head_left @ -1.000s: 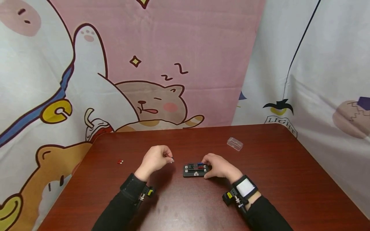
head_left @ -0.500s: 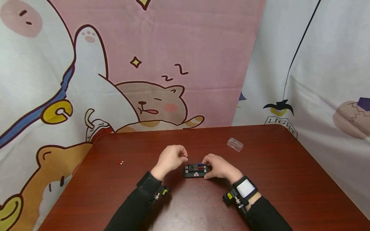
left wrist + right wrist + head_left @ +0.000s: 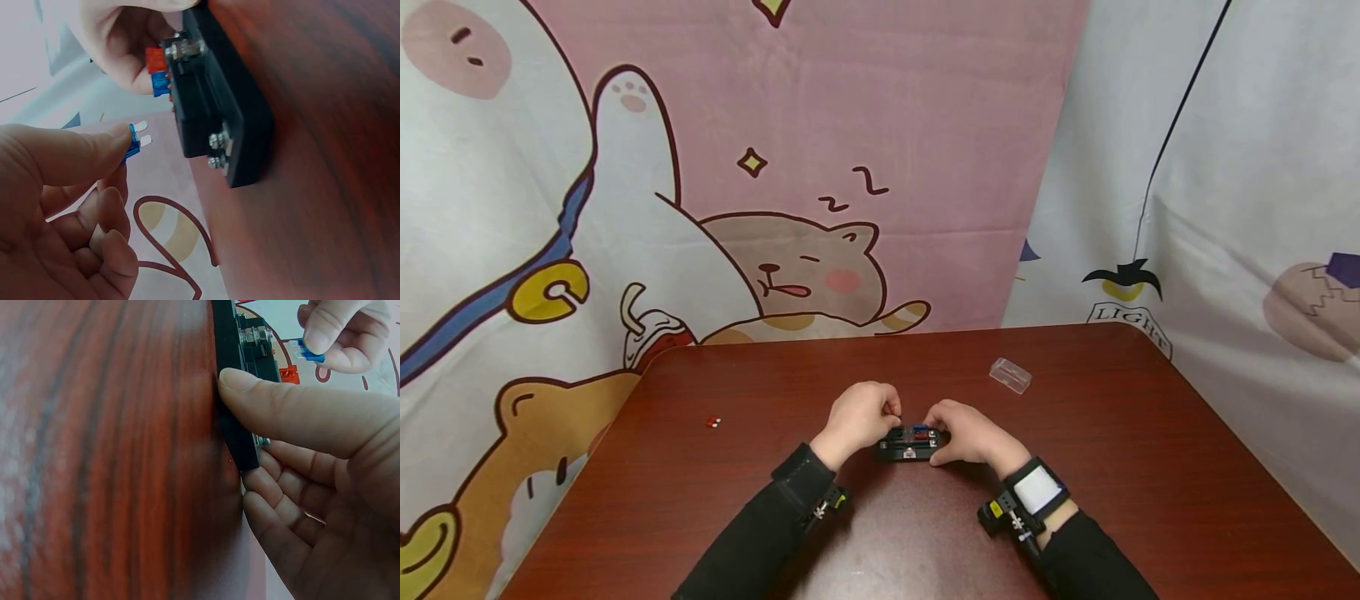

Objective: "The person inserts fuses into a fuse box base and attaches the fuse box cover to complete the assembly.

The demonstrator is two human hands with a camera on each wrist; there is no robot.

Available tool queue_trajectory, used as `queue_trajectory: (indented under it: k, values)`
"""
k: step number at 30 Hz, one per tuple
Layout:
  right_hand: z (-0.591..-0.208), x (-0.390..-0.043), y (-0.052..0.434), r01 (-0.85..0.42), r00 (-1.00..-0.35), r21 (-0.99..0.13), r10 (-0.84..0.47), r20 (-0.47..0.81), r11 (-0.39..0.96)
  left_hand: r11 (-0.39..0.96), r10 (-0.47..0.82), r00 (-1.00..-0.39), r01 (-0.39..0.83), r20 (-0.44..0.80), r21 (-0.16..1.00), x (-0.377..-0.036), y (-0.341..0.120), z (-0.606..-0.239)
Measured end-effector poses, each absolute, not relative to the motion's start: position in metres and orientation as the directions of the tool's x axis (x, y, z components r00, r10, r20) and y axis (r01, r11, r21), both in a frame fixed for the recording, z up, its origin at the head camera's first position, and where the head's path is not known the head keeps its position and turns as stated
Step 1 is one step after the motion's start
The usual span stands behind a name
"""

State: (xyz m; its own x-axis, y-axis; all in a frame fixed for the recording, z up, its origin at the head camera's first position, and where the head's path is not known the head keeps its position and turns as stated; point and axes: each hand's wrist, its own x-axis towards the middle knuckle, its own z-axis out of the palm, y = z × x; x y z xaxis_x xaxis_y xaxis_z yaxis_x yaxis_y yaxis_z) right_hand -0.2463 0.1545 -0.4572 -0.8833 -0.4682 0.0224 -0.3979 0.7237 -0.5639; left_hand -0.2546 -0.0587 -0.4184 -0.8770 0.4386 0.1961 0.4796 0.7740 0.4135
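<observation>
The left hand pinches a blue fuse between thumb and fingertip, prongs toward the fuse box, just beside it. The right hand grips the box, which lies mid-table. A red fuse lies well left.

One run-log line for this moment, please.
left hand: pinches blue blade fuse, prongs toward fuse block | right hand: steadies block | table: clear cover
</observation>
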Motion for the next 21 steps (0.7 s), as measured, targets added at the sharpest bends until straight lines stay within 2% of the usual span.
queue_trajectory:
  k: [21]
  values:
    - [-0.456,-0.246,0.1553,-0.428,-0.869,-0.559,-0.493,0.039,0.71,0.778,0.5,-0.84,0.542,0.209,0.317,-0.256,-0.0553,-0.427]
